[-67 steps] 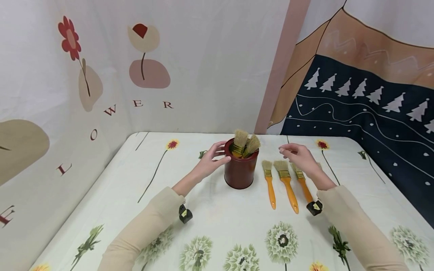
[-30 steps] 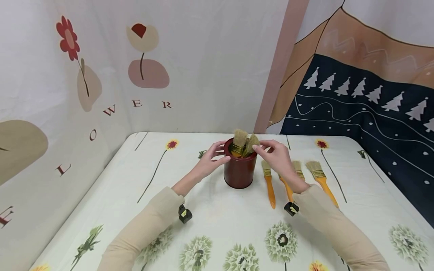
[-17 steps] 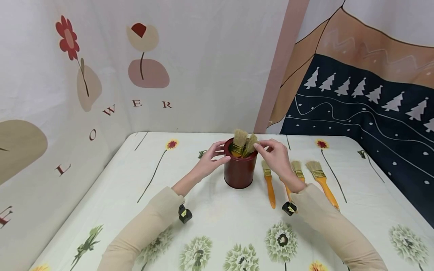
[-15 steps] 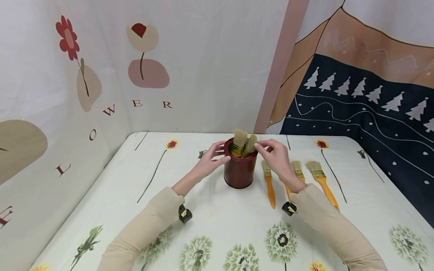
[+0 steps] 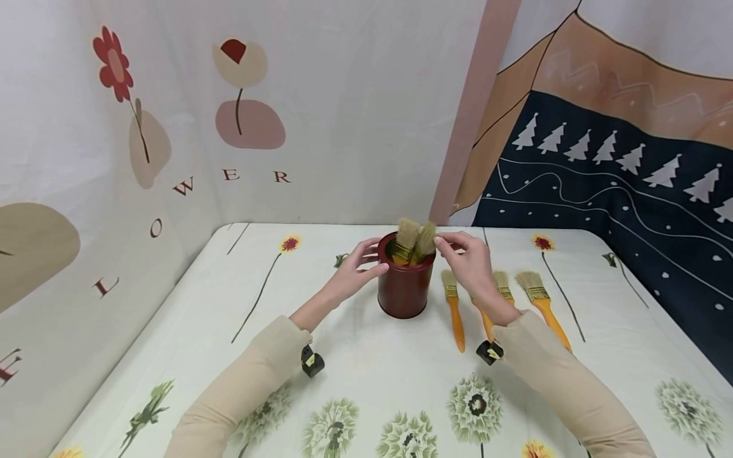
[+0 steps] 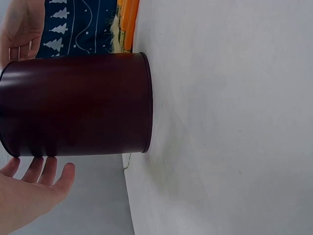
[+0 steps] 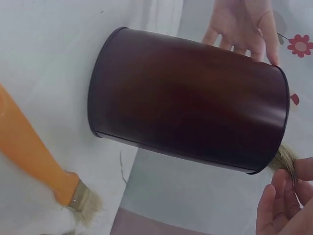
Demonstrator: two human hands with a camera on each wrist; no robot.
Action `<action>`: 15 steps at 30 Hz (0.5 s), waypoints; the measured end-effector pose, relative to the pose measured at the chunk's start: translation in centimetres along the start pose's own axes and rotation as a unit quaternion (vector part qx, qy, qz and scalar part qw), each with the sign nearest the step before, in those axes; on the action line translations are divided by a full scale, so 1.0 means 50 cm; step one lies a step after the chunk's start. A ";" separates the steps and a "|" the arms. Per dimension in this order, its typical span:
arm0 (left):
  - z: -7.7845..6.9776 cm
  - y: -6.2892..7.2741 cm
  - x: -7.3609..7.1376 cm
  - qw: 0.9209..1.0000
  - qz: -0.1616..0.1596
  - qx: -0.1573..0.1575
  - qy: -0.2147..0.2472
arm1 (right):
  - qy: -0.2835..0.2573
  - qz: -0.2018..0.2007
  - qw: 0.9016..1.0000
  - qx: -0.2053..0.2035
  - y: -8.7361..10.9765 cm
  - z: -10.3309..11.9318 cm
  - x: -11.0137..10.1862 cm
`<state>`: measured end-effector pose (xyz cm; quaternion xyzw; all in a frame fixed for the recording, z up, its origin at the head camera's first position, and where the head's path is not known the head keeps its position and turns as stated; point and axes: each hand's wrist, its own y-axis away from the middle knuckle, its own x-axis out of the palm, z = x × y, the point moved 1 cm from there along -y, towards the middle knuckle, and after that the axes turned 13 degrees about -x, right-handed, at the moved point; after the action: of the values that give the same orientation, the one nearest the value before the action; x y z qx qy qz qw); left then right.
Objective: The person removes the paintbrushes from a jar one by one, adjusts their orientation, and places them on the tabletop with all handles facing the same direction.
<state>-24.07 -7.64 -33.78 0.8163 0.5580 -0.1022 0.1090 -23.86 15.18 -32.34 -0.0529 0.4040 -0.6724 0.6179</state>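
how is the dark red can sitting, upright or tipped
Upright: the can stands on the white cloth with its open rim facing up and brush bristles sticking out of the top.

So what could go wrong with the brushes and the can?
The right hand pinches one brush by its bristles, so some might come loose. A sideways tug could tip the can, though the left hand touches its side. The right sleeve reaches over brushes on the table and might bump them.
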 end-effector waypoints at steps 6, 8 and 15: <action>-0.001 0.000 0.000 1.000 -0.001 0.000 0.002 | -0.012 -0.020 0.999 -0.029 -0.005 0.006 -0.008; -0.002 0.001 0.000 1.000 -0.001 0.000 0.002 | -0.018 -0.022 0.999 -0.024 -0.006 0.009 -0.011; -0.001 0.000 0.000 1.000 -0.002 -0.002 0.002 | -0.020 -0.043 0.999 -0.026 -0.004 0.079 -0.033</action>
<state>-24.04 -7.61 -33.72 0.8155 0.5596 -0.0998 0.1090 -21.39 14.72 -28.85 -0.0995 0.4061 -0.6866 0.5948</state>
